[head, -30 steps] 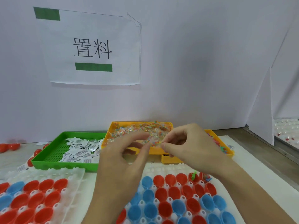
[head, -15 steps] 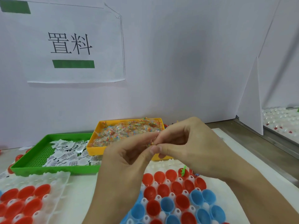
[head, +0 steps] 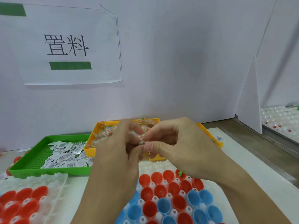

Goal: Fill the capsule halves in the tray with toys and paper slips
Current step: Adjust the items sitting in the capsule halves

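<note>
Head view: both hands meet above the desk, in front of the orange bin heaped with small clear toy packets. The left hand and the right hand each pinch the same clear packet between thumb and fingertips, so both grips are closed on it; what it contains is too blurred to tell. Below the hands lies the white tray of red and blue capsule halves; one red half near the right wrist holds a green toy. Left of the orange bin, the green bin holds paper slips. A second tray with red halves lies at lower left.
</note>
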`<state>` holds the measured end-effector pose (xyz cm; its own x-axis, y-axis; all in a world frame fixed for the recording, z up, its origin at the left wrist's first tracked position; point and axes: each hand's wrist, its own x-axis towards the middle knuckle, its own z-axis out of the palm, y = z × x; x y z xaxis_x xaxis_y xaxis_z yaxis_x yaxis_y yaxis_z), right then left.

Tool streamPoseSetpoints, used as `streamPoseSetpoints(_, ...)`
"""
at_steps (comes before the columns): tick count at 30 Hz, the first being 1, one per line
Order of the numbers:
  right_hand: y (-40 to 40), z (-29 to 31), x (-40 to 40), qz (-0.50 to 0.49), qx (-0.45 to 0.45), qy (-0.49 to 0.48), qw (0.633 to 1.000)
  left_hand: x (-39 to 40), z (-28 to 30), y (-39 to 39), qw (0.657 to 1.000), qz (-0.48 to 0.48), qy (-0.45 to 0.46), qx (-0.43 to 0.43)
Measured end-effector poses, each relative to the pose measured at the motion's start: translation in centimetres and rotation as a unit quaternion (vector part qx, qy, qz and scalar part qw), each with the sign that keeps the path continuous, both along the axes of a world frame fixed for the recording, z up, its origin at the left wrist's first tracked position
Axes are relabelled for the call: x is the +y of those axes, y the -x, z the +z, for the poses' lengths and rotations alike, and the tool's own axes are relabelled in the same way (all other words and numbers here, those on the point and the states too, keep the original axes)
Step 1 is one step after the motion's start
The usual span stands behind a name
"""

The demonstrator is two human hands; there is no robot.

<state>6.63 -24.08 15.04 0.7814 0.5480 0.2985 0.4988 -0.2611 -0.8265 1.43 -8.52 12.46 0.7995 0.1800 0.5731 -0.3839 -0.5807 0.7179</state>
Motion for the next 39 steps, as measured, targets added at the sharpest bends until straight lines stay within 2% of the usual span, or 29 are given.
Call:
streamPoseSetpoints(4,-0.6,0.0,-0.6,-0.001,0.015,-0.009,1.000,-0.2,-0.3,-0.5,0.999,-0.023,-0.004,0.025)
streamPoseSetpoints(10,-1.1,0.1,-1.3,0.025,0.066,-0.044,0.997,0.1,-0.2,-0.4,0.995,-0.067,0.048,0.060)
streamPoseSetpoints(15,-1.2,0.1,-1.4,0.008,0.064,-0.059,0.996,0.1,-0.3,-0.4,0.987,-0.103,0.090,0.080)
streamPoseSetpoints(20,-1.4,0.0,-1.7,0.005,0.071,-0.047,0.996,0.2,-0.8,-0.7,0.990,-0.091,0.059,0.092)
streamPoseSetpoints(25,-2.1,-0.1,-2.6,-0.028,0.040,0.033,0.998,1.0,-1.0,-0.8,0.985,-0.095,0.021,0.141)
streamPoseSetpoints(29,-3.4,-0.4,-4.8,-0.080,0.004,0.201,0.976,4.8,-1.6,-0.7,0.992,0.004,0.017,0.124)
streamPoseSetpoints(32,-3.9,-1.0,-5.7,-0.081,0.016,0.294,0.952,6.9,-1.7,-0.3,0.993,0.045,0.012,0.112)
streamPoseSetpoints(39,-4.7,-2.9,-4.6,-0.095,0.015,0.357,0.929,7.3,-2.1,-0.4,0.993,0.051,0.005,0.110)
